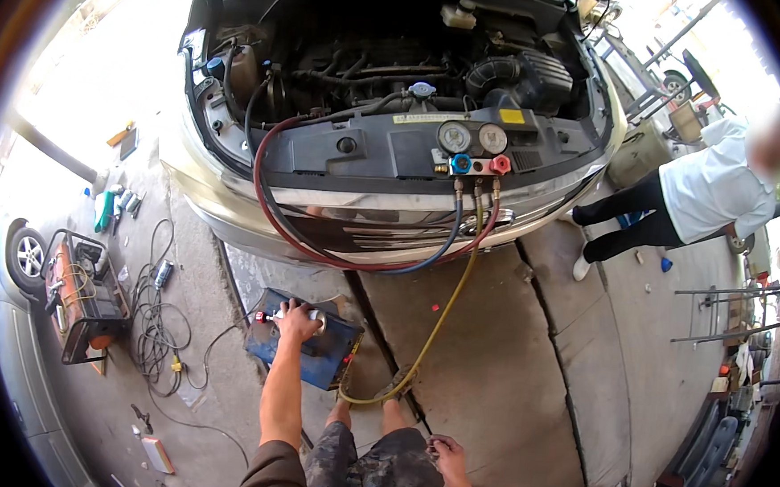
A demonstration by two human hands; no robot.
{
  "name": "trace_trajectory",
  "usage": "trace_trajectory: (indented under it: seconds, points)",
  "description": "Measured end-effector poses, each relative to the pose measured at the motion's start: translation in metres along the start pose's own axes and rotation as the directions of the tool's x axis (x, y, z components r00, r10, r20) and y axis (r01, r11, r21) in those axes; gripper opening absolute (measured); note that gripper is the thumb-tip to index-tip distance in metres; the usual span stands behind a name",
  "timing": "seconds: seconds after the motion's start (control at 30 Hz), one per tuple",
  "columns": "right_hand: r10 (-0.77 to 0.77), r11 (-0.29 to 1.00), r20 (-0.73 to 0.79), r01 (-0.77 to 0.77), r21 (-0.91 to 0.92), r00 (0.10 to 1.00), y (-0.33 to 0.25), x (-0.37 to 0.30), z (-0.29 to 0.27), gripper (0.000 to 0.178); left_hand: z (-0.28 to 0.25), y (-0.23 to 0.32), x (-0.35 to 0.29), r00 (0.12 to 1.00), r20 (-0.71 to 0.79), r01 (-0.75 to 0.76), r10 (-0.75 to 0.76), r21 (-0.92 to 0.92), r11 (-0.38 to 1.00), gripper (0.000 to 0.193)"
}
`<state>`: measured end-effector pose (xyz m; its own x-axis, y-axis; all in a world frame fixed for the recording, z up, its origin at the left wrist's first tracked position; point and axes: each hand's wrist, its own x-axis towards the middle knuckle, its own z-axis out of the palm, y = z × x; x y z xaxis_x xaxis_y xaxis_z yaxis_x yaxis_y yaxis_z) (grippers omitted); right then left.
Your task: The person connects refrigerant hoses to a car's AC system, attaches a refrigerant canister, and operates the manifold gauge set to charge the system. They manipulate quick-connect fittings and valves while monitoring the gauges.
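Note:
My left hand [296,324] is wrapped round a small light-coloured can [318,317] with a red fitting [262,317] at its left end. The can is over the top of a blue box-shaped machine [267,352] on the floor in front of my feet. My right hand [447,454] hangs by my right thigh with its fingers curled; whatever they hold, if anything, is not clear. A gauge manifold [477,166] with two dials, a blue knob and a red knob rests at the front of the car's engine bay. Its yellow hose [444,321] droops toward the blue machine.
The car [232,200] stands ahead with its hood raised. A red hose [259,168] and a blue hose [448,238] loop across its front. Left lie a generator-like machine [83,296] and coiled cables [154,327]. A person [710,187] stands at the right.

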<state>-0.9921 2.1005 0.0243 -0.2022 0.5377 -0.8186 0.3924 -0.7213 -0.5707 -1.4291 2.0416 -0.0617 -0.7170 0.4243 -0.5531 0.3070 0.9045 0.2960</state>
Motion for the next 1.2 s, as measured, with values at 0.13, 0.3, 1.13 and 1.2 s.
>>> trace_trajectory:
  seconds: [0.13,0.3,1.13,1.2]
  points:
    - [-0.036,0.994,0.068,0.042,-0.097,0.997,-0.025,-0.005,0.000,0.017,-0.011,0.009,-0.048,0.948,-0.252,-0.229,0.193,-0.124,0.965,0.044]
    - [0.060,0.997,0.241,-0.070,0.032,0.969,-0.075,-0.007,0.032,0.025,-0.038,0.078,-0.172,0.755,-0.381,-0.610,0.534,-0.107,0.785,0.044]
    - [-0.250,0.745,0.260,0.014,0.667,0.933,-0.304,0.106,-0.213,0.038,-0.067,0.424,-0.108,0.662,-0.651,-0.575,0.372,-0.123,0.809,0.048]
    - [-0.245,0.759,0.296,-0.007,0.651,0.923,-0.322,0.110,-0.209,0.036,-0.106,0.436,-0.058,0.678,-0.687,-0.432,0.262,-0.084,0.898,0.049]
